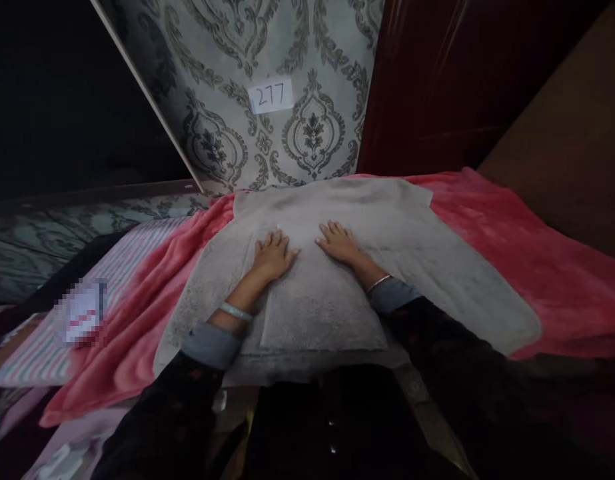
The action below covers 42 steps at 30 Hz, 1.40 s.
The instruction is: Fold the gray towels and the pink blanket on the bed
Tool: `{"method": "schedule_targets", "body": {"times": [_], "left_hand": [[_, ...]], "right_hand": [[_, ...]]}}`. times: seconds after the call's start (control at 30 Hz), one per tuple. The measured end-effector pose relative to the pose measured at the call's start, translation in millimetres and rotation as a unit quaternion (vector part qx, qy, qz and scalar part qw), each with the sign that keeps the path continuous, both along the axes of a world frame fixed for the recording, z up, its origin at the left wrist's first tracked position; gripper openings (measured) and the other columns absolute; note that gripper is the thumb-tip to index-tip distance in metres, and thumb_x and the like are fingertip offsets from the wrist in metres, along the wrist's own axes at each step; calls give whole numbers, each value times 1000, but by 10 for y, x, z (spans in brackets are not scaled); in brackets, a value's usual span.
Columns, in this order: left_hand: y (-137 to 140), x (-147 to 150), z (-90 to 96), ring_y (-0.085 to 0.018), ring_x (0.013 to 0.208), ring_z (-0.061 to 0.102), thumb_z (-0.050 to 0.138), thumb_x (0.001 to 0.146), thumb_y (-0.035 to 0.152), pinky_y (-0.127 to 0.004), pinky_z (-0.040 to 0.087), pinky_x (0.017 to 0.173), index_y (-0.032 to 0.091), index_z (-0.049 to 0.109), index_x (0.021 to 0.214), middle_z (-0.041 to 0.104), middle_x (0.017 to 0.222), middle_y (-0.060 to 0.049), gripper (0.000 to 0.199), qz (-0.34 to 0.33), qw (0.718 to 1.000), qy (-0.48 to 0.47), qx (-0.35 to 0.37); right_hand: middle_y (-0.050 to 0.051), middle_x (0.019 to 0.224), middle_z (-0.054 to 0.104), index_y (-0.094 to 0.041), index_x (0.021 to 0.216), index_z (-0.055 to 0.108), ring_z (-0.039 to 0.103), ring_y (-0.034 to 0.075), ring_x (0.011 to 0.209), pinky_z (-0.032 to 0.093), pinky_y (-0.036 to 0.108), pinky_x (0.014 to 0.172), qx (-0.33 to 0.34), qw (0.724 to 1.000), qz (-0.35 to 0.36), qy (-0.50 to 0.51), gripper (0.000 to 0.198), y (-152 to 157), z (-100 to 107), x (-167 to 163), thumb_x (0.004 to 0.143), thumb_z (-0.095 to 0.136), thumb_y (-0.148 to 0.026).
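A light grey plush cloth [402,220] lies spread over a red-pink blanket [562,280]. In its middle is a rectangular grey layer [322,313] with straight edges; whether it is a fold of the same cloth or a separate piece I cannot tell. My left hand [274,257] rests flat on the grey fabric with its fingers spread, a pale bangle at the wrist. To its right, my right hand [338,242] is also laid flat, fingers apart, with a thin silvery bangle. Neither hand grips anything.
A wall with patterned paper [312,127] and a paper marked 277 [271,95] stands behind. A black screen-like panel [77,100] is at left, a dark red panel [437,87] at right. A striped cloth [117,267] and a blurred-out item [82,313] lie left.
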<state>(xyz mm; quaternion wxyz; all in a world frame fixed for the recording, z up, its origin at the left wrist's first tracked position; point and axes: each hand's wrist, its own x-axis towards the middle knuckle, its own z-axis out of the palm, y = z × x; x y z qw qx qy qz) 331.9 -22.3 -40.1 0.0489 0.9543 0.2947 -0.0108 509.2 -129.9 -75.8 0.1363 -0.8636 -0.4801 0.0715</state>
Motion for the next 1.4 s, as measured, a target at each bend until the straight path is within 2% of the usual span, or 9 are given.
{"method": "schedule_targets", "body": {"times": [0.13,0.2,0.33,0.5,0.7,0.87,1.0,1.1,1.4], "left_hand": [[-486,-521,-105,-29,155,12,39,99,51,-57,11,124,24,30,156,20,167,-9,64,-163,986,-45,14],[-639,-733,-228,-27,155,13,39,99,52,-55,12,124,25,25,158,20,167,-9,66,-198,979,-48,0],[-716,-868,-392,-27,155,13,37,100,50,-55,12,124,23,26,158,20,167,-10,65,-174,984,-35,-15],[-730,-856,-389,-27,154,15,39,100,47,-55,14,124,23,27,157,21,166,-9,63,-163,986,-45,-4],[-855,-1207,-435,-25,153,20,37,101,44,-52,16,125,19,31,156,25,165,-11,61,-132,988,-72,18],[-1075,-1406,-382,-29,152,25,42,99,43,-55,18,124,22,37,154,36,160,-11,59,-105,989,-103,25],[-1332,-1308,-432,-30,154,18,50,95,41,-59,14,124,23,33,155,28,164,-11,65,-143,981,-115,54],[-1436,-1261,-581,-29,154,18,55,92,30,-58,15,124,21,31,156,25,165,-11,70,-144,980,-119,72],[-1456,-1432,-753,-28,152,24,49,92,22,-55,18,124,17,33,155,30,162,-13,64,-118,976,-145,110]], "right_hand": [[11,166,17,-24,159,28,12,34,153,18,57,119,19,997,67,15,64,-378,-37,-304,102,33,-54],[7,167,17,-27,159,29,11,32,153,15,55,121,42,992,118,-12,64,-643,-132,-499,102,33,-55],[5,167,18,-25,159,28,11,28,153,13,52,122,37,993,109,-23,61,-1006,-294,-679,103,31,-49],[3,167,18,-27,158,30,8,28,154,19,53,121,45,996,80,-14,59,-1139,-381,-573,103,30,-45],[7,166,20,-20,157,33,17,27,152,25,48,121,53,997,57,5,59,-1526,-542,-514,102,31,-40],[8,162,32,-22,156,36,18,31,152,24,56,119,88,996,14,-11,57,-1768,-387,-802,102,30,-41],[5,165,23,-26,159,27,13,27,153,20,54,121,116,988,93,-39,60,-1732,-221,-1236,102,35,-44],[7,165,23,-22,159,28,15,26,153,20,50,122,90,986,134,-40,66,-1727,-295,-1418,99,45,-44],[4,164,27,-25,159,26,13,25,153,29,52,120,148,983,100,-38,83,-2060,-648,-1246,82,52,-11]]}}
